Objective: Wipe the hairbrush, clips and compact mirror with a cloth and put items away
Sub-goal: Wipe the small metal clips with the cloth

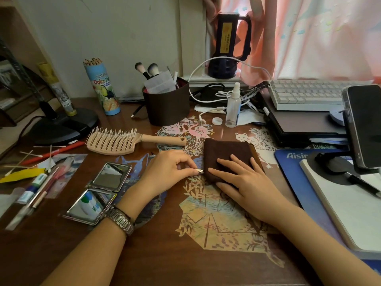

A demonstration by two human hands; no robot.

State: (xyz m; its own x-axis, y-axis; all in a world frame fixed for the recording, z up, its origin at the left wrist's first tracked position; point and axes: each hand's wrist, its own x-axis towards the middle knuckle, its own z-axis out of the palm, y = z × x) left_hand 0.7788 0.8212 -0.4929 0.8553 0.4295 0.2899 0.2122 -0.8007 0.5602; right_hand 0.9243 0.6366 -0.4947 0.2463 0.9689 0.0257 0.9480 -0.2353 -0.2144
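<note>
- My left hand (171, 170) pinches a small metal clip (199, 171) at the left edge of the brown cloth (226, 155); my right hand (243, 178) presses flat on the cloth, fingers straight.
- I judge the clip-wiping step is in hand.
- Hairbrush (123, 141) lies far left on the counter (165, 254); compact mirror (99, 193) lies open, near left.
- Next I'd draw the clip through the cloth.

The pencil tube (104, 87) reads "Color P", cut off; the blue mouse pad (292, 162) reads "Aisin", also cut off.
</note>
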